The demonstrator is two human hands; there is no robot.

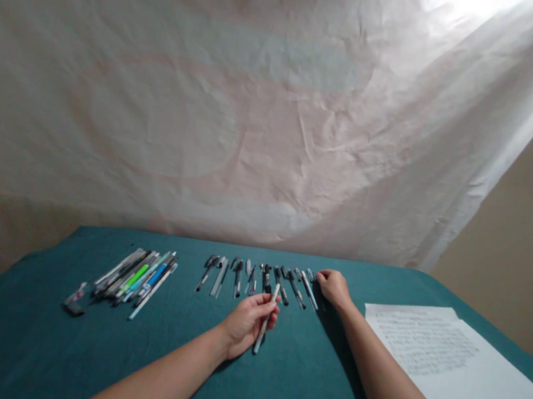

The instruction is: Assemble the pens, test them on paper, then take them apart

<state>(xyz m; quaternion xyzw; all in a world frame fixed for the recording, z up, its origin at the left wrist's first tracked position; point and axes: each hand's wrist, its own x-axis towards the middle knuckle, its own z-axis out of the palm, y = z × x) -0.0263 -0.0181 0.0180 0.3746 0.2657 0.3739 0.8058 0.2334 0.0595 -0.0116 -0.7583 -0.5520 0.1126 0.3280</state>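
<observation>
My left hand [249, 323] is closed around a pale, whitish pen [263, 326] in the middle of the table, its upper end tilted slightly right. Farther back and to the right, my right hand [332, 285] has its fingers bent together at the right end of a row of pens. Whatever its fingertips hold or touch there is too small and hidden to name. Dark and clear pens [237, 279] lie side by side in that row, with caps or short parts above several of them. White pens [309, 289] lie just left of my right hand.
A pile of mixed pens [132, 278], some bright green and blue, lies on the left. By it is a small dark object [75, 301]. Paper sheets [483, 396], one with handwriting, lie on the right. A pale sheet [268, 125] hangs behind the green-covered table [120, 358].
</observation>
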